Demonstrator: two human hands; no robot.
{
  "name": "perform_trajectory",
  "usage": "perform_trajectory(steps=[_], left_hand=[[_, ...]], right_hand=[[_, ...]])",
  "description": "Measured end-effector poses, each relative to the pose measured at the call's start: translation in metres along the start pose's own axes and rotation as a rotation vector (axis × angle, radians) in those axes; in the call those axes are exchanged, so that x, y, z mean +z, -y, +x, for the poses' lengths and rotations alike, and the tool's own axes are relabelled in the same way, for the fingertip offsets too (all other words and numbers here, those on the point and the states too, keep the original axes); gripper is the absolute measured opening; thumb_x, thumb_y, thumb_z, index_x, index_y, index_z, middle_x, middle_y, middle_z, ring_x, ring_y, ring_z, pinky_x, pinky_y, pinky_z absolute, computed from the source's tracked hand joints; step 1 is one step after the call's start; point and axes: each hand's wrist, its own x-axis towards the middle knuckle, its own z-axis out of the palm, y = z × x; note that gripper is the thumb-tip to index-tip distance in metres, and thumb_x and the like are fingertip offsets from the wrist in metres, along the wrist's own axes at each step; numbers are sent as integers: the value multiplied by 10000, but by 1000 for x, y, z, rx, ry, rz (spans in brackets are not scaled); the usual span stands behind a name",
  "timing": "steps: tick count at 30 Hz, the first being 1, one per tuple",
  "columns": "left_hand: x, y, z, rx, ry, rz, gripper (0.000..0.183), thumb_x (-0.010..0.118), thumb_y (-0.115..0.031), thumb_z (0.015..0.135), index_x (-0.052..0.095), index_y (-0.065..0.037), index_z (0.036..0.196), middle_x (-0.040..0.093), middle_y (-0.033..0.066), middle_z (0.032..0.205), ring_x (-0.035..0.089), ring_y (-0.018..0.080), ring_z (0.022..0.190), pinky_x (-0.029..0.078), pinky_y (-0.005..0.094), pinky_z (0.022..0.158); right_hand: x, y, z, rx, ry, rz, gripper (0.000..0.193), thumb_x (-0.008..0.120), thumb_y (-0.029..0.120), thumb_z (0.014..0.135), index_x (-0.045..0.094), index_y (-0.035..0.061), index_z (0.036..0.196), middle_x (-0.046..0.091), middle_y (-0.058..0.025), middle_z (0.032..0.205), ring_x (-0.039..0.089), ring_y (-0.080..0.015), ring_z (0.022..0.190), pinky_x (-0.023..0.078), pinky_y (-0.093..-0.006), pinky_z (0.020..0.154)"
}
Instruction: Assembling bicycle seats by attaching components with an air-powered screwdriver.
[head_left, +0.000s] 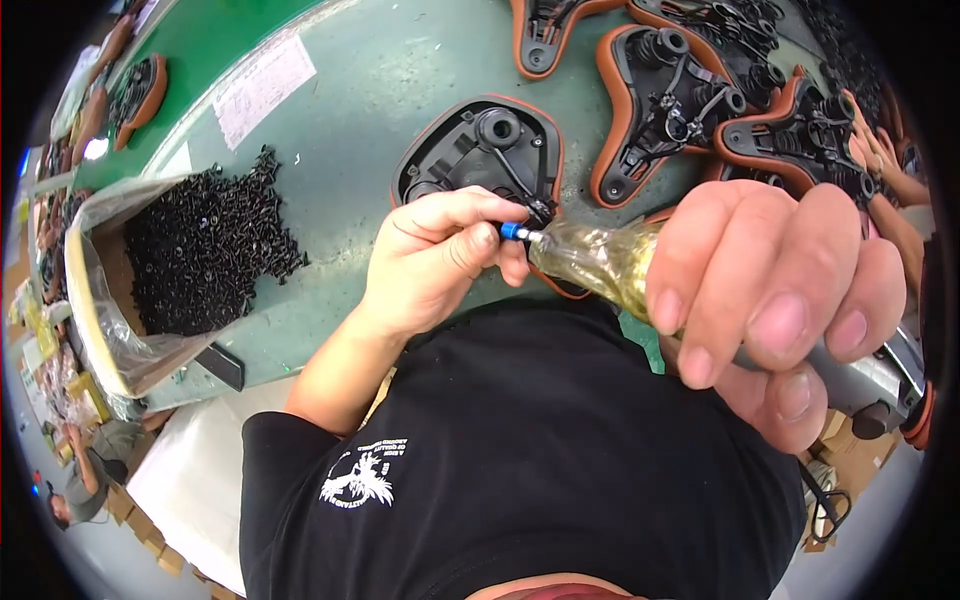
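My right hand (765, 275) is wrapped around a power screwdriver (598, 260), whose front end is covered in yellowish clear wrapping. The tool points left, and a blue collar (513, 231) sits on its bit. At the bit's tip, the thumb and fingers of my left hand (430, 250) are pinched together; what they hold there is too small and hidden to tell. Just beyond both hands lies a bicycle saddle (463, 152), its black underside up and its rim orange-brown. My left hand covers part of its near side.
A plastic-lined box (95, 290) at the left spills black screws (205, 245) onto the green table (345, 130). More upturned saddles (640, 110) crowd the far right. Scissors (825, 505) lie at lower right. Another person's hands (880, 150) show at the right edge.
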Motion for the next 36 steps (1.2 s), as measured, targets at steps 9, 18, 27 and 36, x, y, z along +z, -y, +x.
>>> perform_trajectory(steps=[9,18,27,36], left_hand=[[2,5,25,195,116,288,238,698,35,977,727,77,1210,675,178,1131,736,253,876,627,367,806],[-7,-28,37,-2,221,624,415,643,-300,1072,666,81,1235,699,154,1140,718,257,874,567,378,813],[-57,-70,110,217,423,1624,648,922,-178,694,639,-58,1265,611,149,1363,622,373,1229,518,438,1042],[-89,-40,123,315,418,1247,363,866,-85,657,714,5,974,750,137,1191,722,307,1097,570,390,965]], right_hand=[[4,5,-6,12,-152,-31,341,639,85,988,503,114,1300,641,-129,1203,696,-175,787,585,-395,772],[3,-10,1,-133,-161,-121,385,623,66,974,485,107,1331,639,-156,1202,680,-184,778,575,-408,769],[-13,-38,6,-112,-11,-335,403,524,-13,963,444,83,1346,579,-218,1183,634,-215,785,551,-465,831],[9,-70,6,113,-123,-423,357,567,-88,907,485,83,1209,620,-204,1119,634,-240,855,567,-430,850]])
